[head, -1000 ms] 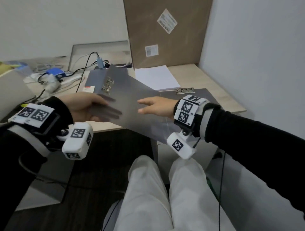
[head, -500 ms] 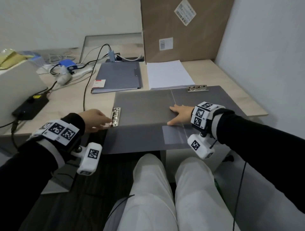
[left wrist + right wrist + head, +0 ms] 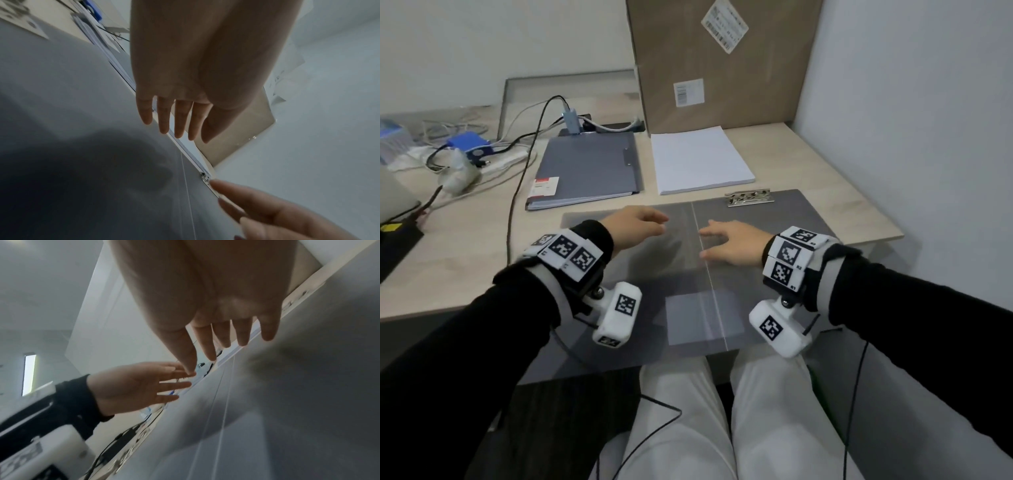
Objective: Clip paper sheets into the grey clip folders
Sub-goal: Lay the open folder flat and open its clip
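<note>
Head view looks down from above; both wrist views share the hands (image 3: 688, 236) close-up.

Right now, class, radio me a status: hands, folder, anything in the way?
Left hand and right hand open, no grip. Open grey clip folder flat on desk, metal clip empty. White paper stack behind, untouched. Nothing blocking.

The open grey plastic clip folder (image 3: 784, 219) leaves bare light wooden surface (image 3: 835, 178) along the wall side. Behind it, the white paper stack (image 3: 698, 161) and closed grey folder (image 3: 589, 168) lie close together, backed by an upright brown cardboard box (image 3: 719, 61); tangled black and white cables (image 3: 517, 150) crowd the far left.
</note>
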Demonstrator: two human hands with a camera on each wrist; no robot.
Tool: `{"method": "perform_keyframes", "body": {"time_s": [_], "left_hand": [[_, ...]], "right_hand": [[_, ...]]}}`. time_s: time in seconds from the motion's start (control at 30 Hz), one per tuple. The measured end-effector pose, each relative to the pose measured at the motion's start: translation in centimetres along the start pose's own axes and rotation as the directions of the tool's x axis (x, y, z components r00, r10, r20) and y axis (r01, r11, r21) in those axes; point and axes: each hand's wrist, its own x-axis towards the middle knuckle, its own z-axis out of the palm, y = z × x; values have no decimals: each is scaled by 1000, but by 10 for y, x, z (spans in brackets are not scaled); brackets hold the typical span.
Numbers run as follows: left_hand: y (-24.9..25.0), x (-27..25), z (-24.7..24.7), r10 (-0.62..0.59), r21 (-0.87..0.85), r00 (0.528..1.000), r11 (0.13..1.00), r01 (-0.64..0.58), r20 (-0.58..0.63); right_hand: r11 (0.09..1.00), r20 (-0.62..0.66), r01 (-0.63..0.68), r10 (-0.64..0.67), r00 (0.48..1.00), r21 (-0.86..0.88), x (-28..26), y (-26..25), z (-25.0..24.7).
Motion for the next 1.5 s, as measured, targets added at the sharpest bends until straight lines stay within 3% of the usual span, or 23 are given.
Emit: {"method": "perform_keyframes", "body": {"time_s": [0.13,0.33,0.47,0.63,0.8,0.93,1.07,1.2,1.33,1.5], "left_hand": [[19,20,11,19,52,998,998,-22,54],[50,57,43,46,168,991,983,-67,126],[62,76,60,44,269,989,960,-81,140],[56,89,65,16,380,983,921,-87,185],[41,99,62,-7,441,963,890,-117,270],[25,102,60,16,482,956,861,-161,292],[19,102,58,8,538,950,823,-184,312],[25,117,54,42,462,966,873,-159,254],[37,131,59,74,151,989,984,-93,132],[43,150,70,89,-3,995,996,-89,47]], "right_hand": [[994,-119,-111,112,987,21,0,39,-42],[951,-33,-294,292,956,-96,5,93,-69],[942,41,-296,306,951,-156,4,103,-64],[957,-66,-272,266,962,-104,11,99,-69],[980,-89,-189,184,979,-56,38,79,-79],[984,13,-123,126,992,-128,54,66,-67],[963,89,-126,150,985,-238,65,60,-57],[942,43,-216,235,971,-257,71,67,-65],[909,2,-314,327,945,-275,63,86,-73],[922,6,-368,371,928,-116,51,104,-76]]}}
